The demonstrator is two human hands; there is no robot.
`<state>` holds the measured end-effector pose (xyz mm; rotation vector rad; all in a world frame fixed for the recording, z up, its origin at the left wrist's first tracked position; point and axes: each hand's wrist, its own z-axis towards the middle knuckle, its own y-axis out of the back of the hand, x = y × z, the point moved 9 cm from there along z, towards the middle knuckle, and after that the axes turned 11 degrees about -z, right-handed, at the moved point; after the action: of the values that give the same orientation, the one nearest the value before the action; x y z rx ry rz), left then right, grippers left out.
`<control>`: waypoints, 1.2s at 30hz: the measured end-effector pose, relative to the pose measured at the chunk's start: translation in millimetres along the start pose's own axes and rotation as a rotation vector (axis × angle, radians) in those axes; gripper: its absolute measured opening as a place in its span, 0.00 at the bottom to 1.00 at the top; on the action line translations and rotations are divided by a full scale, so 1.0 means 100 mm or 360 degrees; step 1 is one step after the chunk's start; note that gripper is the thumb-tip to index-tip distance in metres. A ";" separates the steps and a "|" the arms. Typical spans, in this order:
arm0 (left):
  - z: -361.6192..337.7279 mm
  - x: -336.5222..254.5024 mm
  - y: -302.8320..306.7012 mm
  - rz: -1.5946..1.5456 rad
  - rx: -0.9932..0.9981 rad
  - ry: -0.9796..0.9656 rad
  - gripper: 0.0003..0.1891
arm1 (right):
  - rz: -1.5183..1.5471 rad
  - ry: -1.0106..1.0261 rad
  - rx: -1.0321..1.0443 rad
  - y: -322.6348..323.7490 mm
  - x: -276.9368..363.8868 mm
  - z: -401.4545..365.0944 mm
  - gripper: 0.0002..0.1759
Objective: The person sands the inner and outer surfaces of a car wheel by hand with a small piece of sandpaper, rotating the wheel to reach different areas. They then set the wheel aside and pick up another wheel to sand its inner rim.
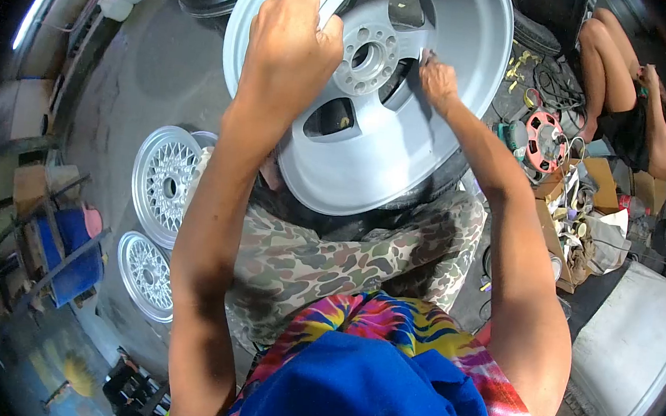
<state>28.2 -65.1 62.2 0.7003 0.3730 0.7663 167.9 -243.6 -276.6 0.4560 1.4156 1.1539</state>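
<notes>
A large silver-grey wheel rim is tilted in front of me, its inner side with the hub and spokes facing up. My left hand is closed around part of the rim at the upper left, fingers wrapped over it. Inside the barrel, my right hand presses its fingertips against a spoke, right of the hub. The fingers are pinched together; a small pale bit shows at the tips, too small to name. Under the rim shows a black tyre, close to my camouflage-clad legs.
Two silver mesh wheels lie on the floor at left. At right are a red reel, cables, a cardboard box of clutter and a pale panel. Another person sits at the upper right.
</notes>
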 end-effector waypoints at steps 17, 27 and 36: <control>-0.06 0.03 -0.09 0.0250 0.0060 -0.0078 0.21 | 0.0171 0.0461 0.0557 -0.05 0.47 -0.36 0.13; -0.03 0.06 -0.01 -0.0030 -0.0072 -0.0039 0.22 | 0.0369 0.0018 -0.0007 -0.08 -0.02 0.06 0.19; 0.02 0.24 -0.01 -0.0375 -0.0094 0.0324 0.20 | 0.1704 -0.1008 -0.0006 -0.05 0.10 -0.41 0.26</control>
<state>45.7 -48.7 61.1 0.5129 0.6043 0.6231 130.4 -252.8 -293.6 1.5348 0.5544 1.6134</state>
